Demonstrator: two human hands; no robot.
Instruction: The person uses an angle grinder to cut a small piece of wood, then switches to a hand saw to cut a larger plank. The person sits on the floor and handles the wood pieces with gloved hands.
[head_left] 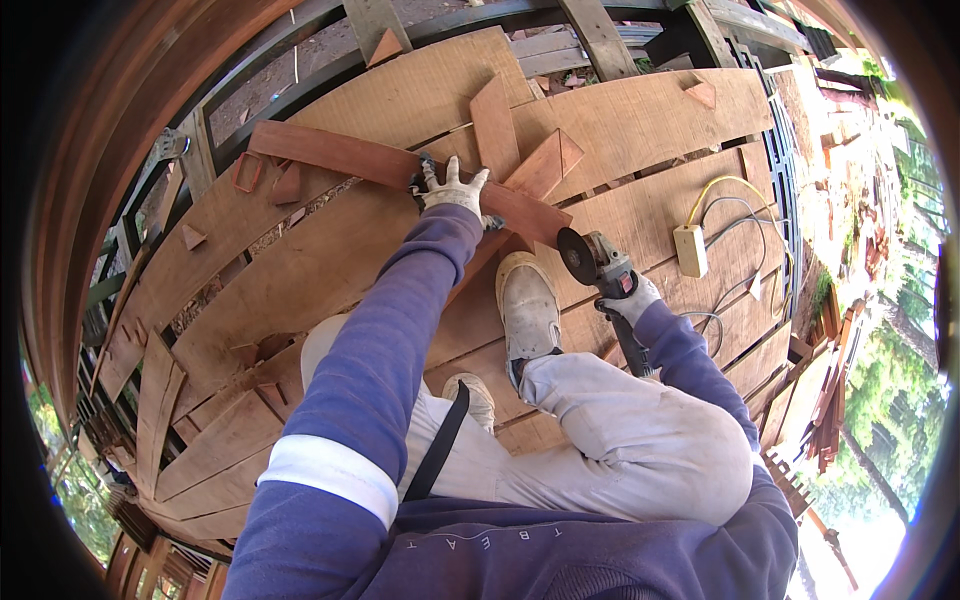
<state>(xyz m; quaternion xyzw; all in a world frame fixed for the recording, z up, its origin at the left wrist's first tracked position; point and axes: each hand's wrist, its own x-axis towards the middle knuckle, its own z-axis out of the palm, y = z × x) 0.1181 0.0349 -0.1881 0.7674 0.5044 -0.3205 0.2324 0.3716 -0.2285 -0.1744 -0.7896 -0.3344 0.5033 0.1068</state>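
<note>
My left hand (452,190), in a pale work glove, presses down on a long reddish wooden plank (330,152) that lies across wide boards. My right hand (632,300), also gloved, grips an angle grinder (603,266) whose dark disc (577,255) sits just off the plank's right end (540,218). My shoe (527,305) stands on the boards between both hands, close to the plank's end. My bent knee in pale trousers fills the lower middle.
Wide wooden boards (640,120) form a raised deck with gaps between them. Small triangular offcuts (702,92) lie scattered. A cream power socket box (690,250) with yellow and grey cables sits to the right. The deck edge and stacked timber (825,400) lie at right.
</note>
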